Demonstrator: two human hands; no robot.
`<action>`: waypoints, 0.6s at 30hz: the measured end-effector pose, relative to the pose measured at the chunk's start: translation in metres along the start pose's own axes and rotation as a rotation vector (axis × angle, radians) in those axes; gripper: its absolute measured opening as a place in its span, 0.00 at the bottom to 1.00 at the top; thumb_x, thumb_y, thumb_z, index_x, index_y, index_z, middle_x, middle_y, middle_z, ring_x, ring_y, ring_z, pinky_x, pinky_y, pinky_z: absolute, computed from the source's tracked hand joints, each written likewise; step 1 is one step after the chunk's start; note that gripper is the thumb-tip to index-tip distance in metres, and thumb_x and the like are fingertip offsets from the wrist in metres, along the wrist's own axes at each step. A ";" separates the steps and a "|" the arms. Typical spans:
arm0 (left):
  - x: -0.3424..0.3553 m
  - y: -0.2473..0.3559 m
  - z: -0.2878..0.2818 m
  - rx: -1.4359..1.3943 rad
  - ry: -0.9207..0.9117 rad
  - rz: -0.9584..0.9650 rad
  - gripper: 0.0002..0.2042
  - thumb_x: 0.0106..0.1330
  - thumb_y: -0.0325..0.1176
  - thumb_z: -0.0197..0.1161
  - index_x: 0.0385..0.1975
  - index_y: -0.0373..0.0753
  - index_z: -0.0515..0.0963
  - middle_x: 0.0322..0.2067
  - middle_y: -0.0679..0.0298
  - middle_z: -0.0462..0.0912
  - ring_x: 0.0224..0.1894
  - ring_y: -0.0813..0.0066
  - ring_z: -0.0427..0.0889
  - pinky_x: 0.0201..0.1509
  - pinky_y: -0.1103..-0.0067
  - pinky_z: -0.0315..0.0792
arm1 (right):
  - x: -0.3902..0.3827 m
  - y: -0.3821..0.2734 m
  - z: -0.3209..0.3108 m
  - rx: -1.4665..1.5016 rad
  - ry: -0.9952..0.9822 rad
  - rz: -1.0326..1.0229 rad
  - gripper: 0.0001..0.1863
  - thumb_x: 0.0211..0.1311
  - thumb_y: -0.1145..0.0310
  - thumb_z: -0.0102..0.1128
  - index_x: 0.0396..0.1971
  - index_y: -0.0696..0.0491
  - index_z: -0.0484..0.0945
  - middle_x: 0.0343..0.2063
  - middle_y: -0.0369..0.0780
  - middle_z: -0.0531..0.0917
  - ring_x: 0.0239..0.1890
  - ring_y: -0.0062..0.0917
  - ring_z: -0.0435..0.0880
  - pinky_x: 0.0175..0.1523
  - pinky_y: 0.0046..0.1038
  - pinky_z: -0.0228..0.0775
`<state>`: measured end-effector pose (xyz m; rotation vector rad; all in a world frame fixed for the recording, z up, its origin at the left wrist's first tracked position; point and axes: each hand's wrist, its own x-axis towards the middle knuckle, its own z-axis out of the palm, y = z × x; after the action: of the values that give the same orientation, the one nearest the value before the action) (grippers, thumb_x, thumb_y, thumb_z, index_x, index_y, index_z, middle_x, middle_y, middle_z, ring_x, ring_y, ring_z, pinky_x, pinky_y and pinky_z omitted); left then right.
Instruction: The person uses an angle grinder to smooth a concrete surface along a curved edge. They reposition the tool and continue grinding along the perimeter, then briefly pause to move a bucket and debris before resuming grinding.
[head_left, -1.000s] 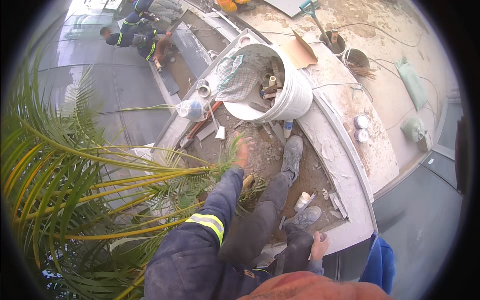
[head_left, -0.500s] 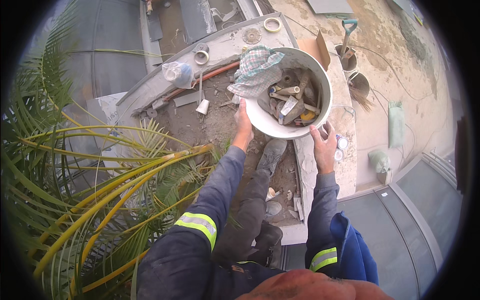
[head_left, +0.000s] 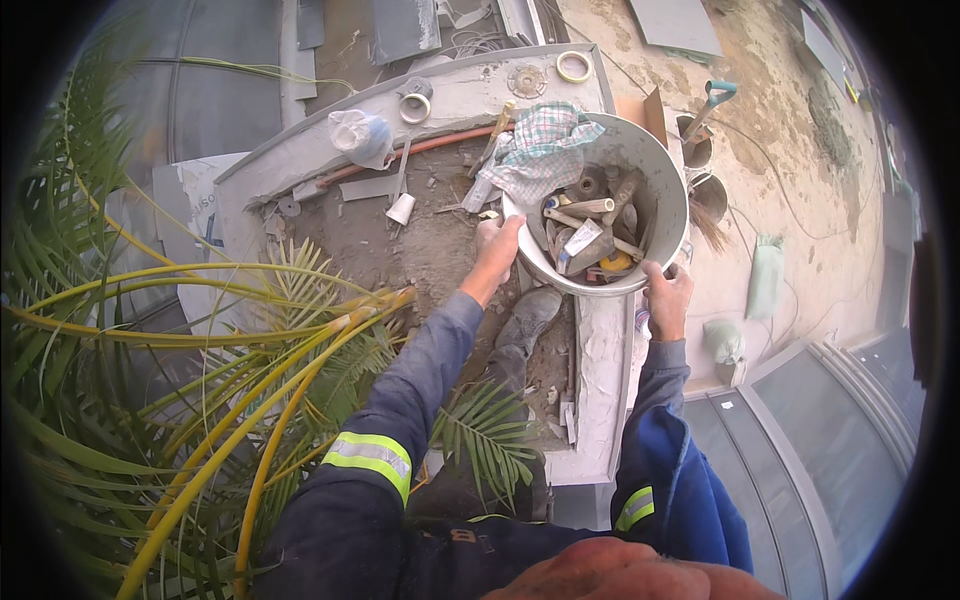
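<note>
A white bucket (head_left: 665,225) full of used hand tools (head_left: 605,240) is held by both hands, left hand (head_left: 492,250) on its near left rim, right hand (head_left: 668,292) on its near right rim. A checked cloth (head_left: 540,160) hangs over the bucket's far left edge. Below it my boot (head_left: 530,320) rests on rubble (head_left: 440,230) inside a low plastered border (head_left: 600,400). A white cup (head_left: 400,208) and an orange pipe (head_left: 440,138) lie left of the bucket.
Palm fronds (head_left: 170,420) crowd the left and lower middle. Tape rolls (head_left: 573,66) and a bagged item (head_left: 358,137) sit on the border. At right are a teal-handled shovel (head_left: 710,105), buckets (head_left: 708,190), green sacks (head_left: 765,280), cables and curved glass panels (head_left: 820,430).
A second ago both hands were off the bucket; both then took its rim. Since half a second ago the bucket has shifted right. The view turned, and the co-workers are out of frame.
</note>
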<state>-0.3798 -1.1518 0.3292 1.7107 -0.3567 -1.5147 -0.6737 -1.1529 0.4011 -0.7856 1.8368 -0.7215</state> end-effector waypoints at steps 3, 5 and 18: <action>0.006 0.059 -0.001 0.081 -0.005 -0.059 0.19 0.67 0.41 0.67 0.39 0.25 0.81 0.37 0.55 0.86 0.38 0.69 0.86 0.46 0.70 0.78 | 0.016 -0.057 0.011 0.052 0.005 -0.067 0.19 0.56 0.62 0.72 0.32 0.67 0.83 0.24 0.36 0.80 0.24 0.18 0.74 0.31 0.25 0.65; 0.010 0.094 -0.003 0.063 -0.020 -0.110 0.19 0.67 0.41 0.67 0.41 0.26 0.80 0.37 0.55 0.86 0.38 0.65 0.87 0.46 0.65 0.82 | 0.036 -0.082 0.016 0.026 0.018 -0.097 0.16 0.57 0.61 0.73 0.25 0.59 0.81 0.17 0.30 0.73 0.16 0.14 0.66 0.22 0.23 0.55; 0.104 0.225 -0.015 -0.092 0.024 0.310 0.26 0.70 0.46 0.68 0.53 0.27 0.76 0.48 0.49 0.84 0.47 0.58 0.87 0.54 0.59 0.83 | 0.116 -0.196 0.093 0.093 -0.082 -0.312 0.25 0.54 0.54 0.74 0.30 0.67 0.85 0.25 0.39 0.83 0.27 0.21 0.80 0.33 0.25 0.72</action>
<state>-0.2752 -1.3590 0.4164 1.5205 -0.5066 -1.2645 -0.5847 -1.3763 0.4550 -1.0378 1.6126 -0.9509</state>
